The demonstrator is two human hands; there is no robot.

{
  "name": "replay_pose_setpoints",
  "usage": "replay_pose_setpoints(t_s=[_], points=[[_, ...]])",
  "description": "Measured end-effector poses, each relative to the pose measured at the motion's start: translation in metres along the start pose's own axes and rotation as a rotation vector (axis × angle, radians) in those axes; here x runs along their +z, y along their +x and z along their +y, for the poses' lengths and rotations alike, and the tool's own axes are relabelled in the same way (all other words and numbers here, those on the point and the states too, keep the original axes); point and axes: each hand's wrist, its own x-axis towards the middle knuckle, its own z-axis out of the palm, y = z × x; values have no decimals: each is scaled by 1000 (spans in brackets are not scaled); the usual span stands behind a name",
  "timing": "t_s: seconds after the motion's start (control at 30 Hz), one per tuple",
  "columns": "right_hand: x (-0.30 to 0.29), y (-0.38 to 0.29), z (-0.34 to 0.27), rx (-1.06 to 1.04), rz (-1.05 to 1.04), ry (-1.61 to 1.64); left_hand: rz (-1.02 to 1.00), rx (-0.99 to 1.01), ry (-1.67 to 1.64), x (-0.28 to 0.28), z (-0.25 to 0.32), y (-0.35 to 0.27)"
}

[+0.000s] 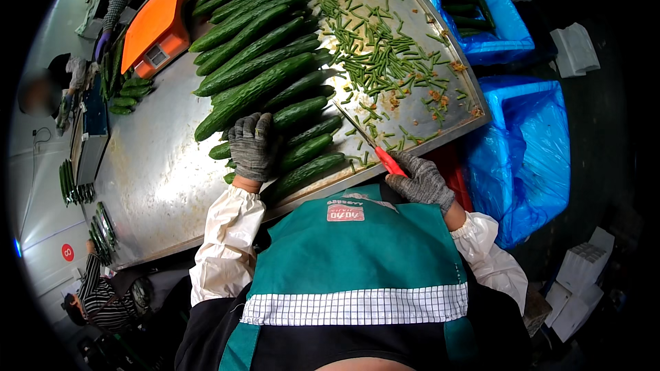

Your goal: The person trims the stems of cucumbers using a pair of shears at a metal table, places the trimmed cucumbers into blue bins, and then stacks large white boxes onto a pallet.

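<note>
My left hand (251, 148), in a grey knit glove, lies over the near end of a row of green cucumbers (252, 93). Its fingers are bent, and the palm side is hidden, so I cannot tell whether it grips one. A knife (358, 128) with a red handle is in my gloved right hand (424, 179), held at the table's near edge. The blade points away from me, its tip close to the stem ends of the cucumbers. Many short cut green stem pieces (384, 51) lie scattered right of the row, with some withered orange blossoms (438, 98) among them.
Two blue plastic-lined crates (554, 159) stand off the table's right edge; the farther holds cucumbers (461, 7). An orange scale (154, 26) sits on the metal table (149, 165) at left. Wrapped cucumbers (103, 232) lie at the far left edge. Several people are beyond the table.
</note>
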Motion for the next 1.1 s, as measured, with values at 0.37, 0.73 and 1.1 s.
replay_pose_setpoints(t_s=[0.37,0.73,1.1], points=[[10,7,-5,-28,28,47,-6,31,9,1,0,-2],[19,11,-14,-25,140,44,64,57,125,-14,17,9],[-4,13,-19,188,-158,138,16,-60,211,-39,-30,87]])
